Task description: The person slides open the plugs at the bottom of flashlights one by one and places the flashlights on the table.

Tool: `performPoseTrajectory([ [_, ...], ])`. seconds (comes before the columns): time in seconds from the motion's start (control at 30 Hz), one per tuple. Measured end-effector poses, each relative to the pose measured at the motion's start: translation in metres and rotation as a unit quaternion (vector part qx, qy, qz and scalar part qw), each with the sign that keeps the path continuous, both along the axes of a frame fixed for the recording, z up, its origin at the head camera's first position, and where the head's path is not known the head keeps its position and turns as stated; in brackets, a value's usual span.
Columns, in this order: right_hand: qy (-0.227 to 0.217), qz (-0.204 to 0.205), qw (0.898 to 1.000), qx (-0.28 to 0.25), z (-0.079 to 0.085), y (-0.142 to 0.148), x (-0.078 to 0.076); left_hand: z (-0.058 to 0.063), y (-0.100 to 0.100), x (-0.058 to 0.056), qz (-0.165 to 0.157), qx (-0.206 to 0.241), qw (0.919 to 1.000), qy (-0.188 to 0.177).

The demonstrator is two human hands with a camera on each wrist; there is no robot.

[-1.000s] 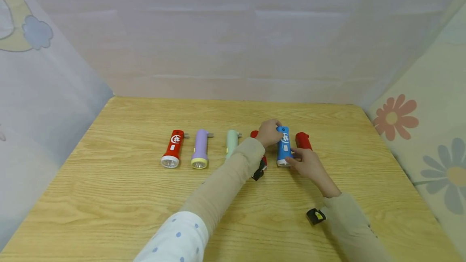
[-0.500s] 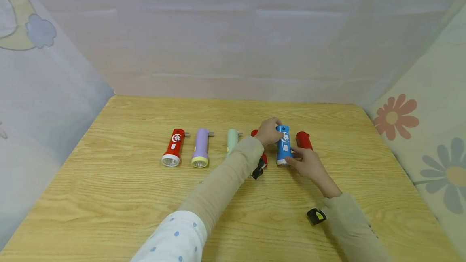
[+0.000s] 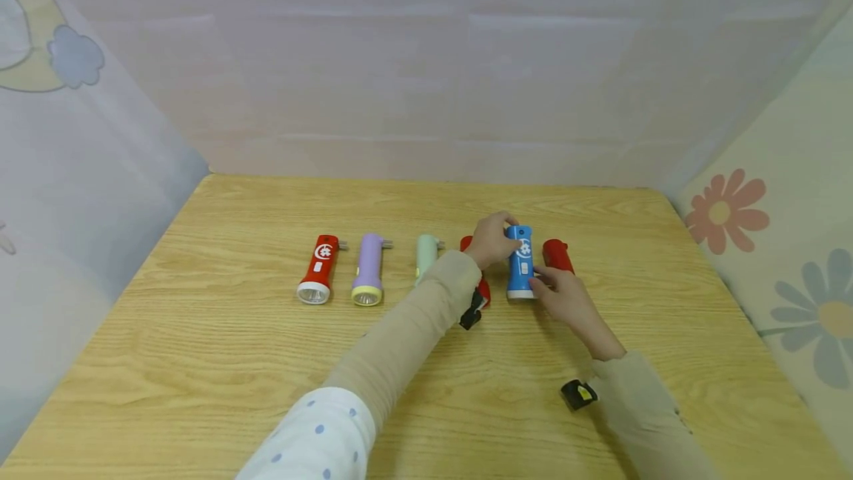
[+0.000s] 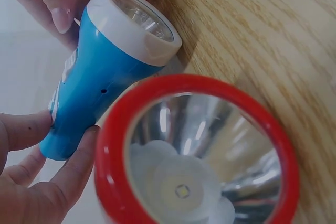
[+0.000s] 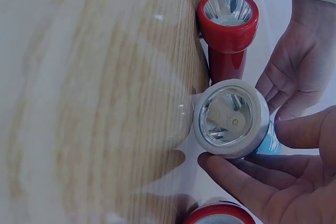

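Observation:
A blue flashlight (image 3: 521, 261) with a white head rim lies near the table's right half, tail away from me. My left hand (image 3: 492, 241) pinches its tail; in the left wrist view the thumb and fingers close round the narrow blue end. The right hand (image 3: 565, 296) is beside the lamp end, its fingers (image 5: 239, 182) fairly straight along the white rim (image 5: 231, 119). Its thumb (image 4: 62, 19) stands just off the body in the left wrist view. A red flashlight (image 4: 113, 156) lies partly hidden under my left wrist in the head view.
To the left lie a red-and-white flashlight (image 3: 318, 269), a purple one (image 3: 369, 269) and a pale green one (image 3: 426, 254). Another red flashlight (image 3: 558, 255) is right of the blue one, partly behind my right hand. Wrist cameras (image 3: 578, 394) hang at both sleeves.
The right thumb has slid off the front of the blue flashlight's head to its side. The flashlight has turned slightly, its lens less visible. My left hand keeps its pinch.

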State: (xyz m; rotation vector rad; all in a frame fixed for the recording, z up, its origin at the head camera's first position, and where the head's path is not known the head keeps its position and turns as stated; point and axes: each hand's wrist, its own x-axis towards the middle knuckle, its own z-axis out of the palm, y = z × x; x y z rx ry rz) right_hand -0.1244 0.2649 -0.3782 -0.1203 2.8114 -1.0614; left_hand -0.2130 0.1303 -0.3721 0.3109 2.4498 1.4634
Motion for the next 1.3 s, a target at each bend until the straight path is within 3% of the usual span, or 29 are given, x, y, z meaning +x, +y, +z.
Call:
performPoseTrajectory([
  [0.6,0.007,0.003,0.999,-0.051,-0.009,0.001,-0.004,-0.004,-0.001,0.002,-0.011,0.013,0.9996,0.023],
  [1.3,0.011,-0.004,0.997,-0.073,-0.009,-0.001,-0.003,-0.002,-0.003,0.007,-0.029,0.019,0.9964,0.077],
])
